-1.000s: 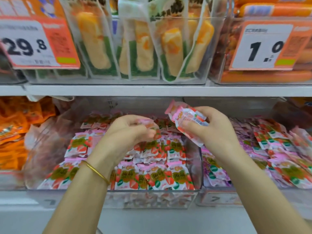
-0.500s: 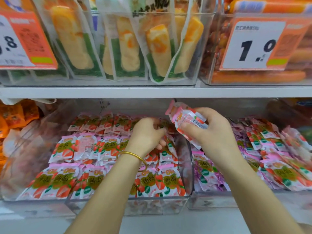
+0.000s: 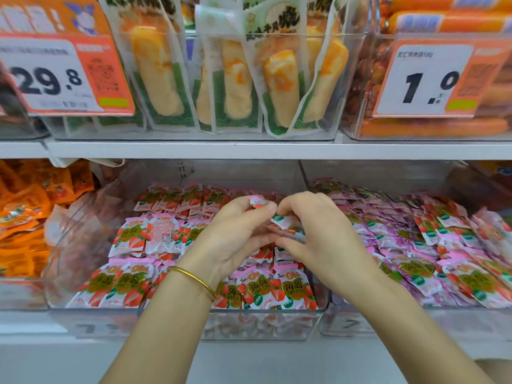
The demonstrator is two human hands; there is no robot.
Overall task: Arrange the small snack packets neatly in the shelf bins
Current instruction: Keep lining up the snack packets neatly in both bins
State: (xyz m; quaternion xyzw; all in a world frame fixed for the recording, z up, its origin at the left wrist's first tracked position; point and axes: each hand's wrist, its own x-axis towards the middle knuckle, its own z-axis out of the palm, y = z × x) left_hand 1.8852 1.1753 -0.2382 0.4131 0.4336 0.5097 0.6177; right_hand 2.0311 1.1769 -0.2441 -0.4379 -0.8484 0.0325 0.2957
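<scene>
Shelving (image 3: pixel 194 149) in white is arranged in two tiers lined with clear plastic bins. On the upper tier, a bin of upright fish-stick pouches (image 3: pixel 232 79) is flanked by a 29.8 price tag (image 3: pixel 63 76) on the left and by orange sausages (image 3: pixel 432 128) behind a 1.0 price tag (image 3: pixel 426 79) on the right. On the lower tier, the centre bin (image 3: pixel 110 322) is filled with strawberry snack packets (image 3: pixel 133 286) laid in rough rows. The right bin (image 3: pixel 346 325) is filled with pink-purple packets (image 3: pixel 401 245), and orange packets (image 3: pixel 25 212) are piled at far left. Both hands are held together above the centre bin, toward its back right. A small bunch of packets (image 3: pixel 288 231) is gripped in the curled fingers of the right hand (image 3: pixel 321 231). One small packet (image 3: pixel 257 202) is pinched at the fingertips of the left hand (image 3: pixel 235 236). A gold bangle (image 3: pixel 194 281) is worn on the left wrist.
</scene>
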